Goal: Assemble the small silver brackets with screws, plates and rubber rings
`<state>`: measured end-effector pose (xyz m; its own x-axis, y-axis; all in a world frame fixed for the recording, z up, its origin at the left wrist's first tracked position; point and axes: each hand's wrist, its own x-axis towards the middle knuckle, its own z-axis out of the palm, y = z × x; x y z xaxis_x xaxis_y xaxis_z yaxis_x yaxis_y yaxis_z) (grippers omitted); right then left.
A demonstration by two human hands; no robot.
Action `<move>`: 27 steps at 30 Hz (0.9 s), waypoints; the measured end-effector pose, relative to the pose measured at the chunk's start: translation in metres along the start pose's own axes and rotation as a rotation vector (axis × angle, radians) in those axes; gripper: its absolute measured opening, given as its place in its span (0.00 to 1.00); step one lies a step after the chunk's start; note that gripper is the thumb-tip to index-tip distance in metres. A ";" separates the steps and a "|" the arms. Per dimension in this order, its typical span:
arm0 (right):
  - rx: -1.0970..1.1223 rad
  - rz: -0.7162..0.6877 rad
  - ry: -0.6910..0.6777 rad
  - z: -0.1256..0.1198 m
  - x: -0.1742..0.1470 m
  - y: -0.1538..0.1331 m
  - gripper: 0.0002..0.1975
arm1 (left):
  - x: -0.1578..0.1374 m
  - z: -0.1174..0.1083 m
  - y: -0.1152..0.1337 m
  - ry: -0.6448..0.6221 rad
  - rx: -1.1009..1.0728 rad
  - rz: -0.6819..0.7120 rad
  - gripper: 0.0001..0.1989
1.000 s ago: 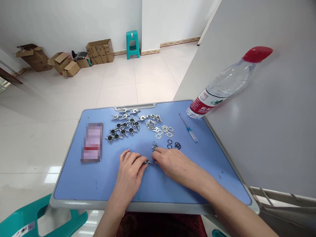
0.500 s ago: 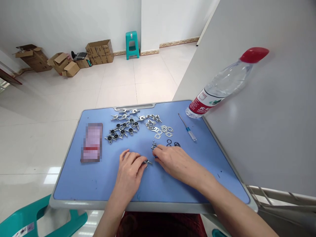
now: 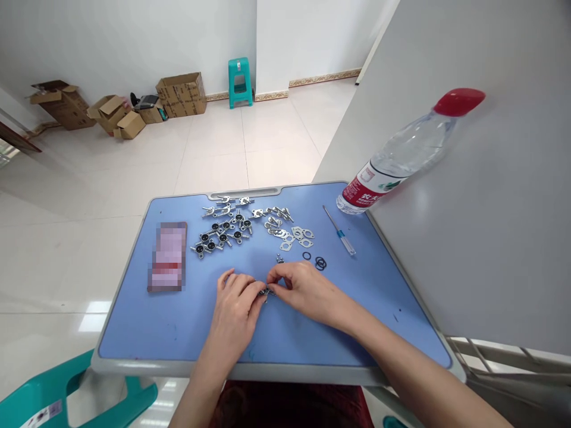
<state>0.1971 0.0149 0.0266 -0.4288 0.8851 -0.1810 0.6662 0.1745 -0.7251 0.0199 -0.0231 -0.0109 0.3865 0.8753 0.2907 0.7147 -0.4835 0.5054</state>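
My left hand (image 3: pixel 236 304) is closed on a small metal fitting (image 3: pixel 267 293), pinning it against the blue tabletop; most of the part is covered by the fingers. Thumb and forefinger of my right hand (image 3: pixel 304 291) are pinched together right at that fitting, and anything between the fingertips is too small to make out. Just beyond the right fingers sits a little pile of small screws (image 3: pixel 279 258), partly covered by the hand. Black rubber rings (image 3: pixel 320 263) lie to the right of it. Flat metal plates (image 3: pixel 306 242) with holes are spread farther back.
Several metal fittings with black centres (image 3: pixel 224 237) lie at the left back, with plain metal fittings (image 3: pixel 225 210) behind. A phone (image 3: pixel 168 257) rests at the left. A screwdriver (image 3: pixel 340 233) and a water bottle (image 3: pixel 395 157) are at the right, near a grey panel.
My right hand has moved left from the screw pile to the fitting in my left hand, uncovering more of the rubber rings. My left hand stays in place.
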 end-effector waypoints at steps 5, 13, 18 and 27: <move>0.162 0.096 -0.035 -0.001 0.003 0.007 0.07 | 0.000 0.001 0.000 0.009 -0.009 0.003 0.07; 0.357 0.106 -0.065 0.006 0.010 0.024 0.06 | 0.000 -0.002 0.002 -0.027 0.011 -0.013 0.06; 0.394 0.098 -0.029 0.003 0.010 0.022 0.06 | -0.001 -0.003 0.004 -0.007 0.007 -0.043 0.11; 0.441 0.055 -0.056 0.006 0.007 0.018 0.05 | -0.004 -0.004 0.004 0.063 -0.053 -0.096 0.09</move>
<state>0.2028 0.0218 0.0082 -0.4409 0.8608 -0.2541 0.3704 -0.0833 -0.9251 0.0185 -0.0287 -0.0067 0.2790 0.9158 0.2888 0.7142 -0.3989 0.5752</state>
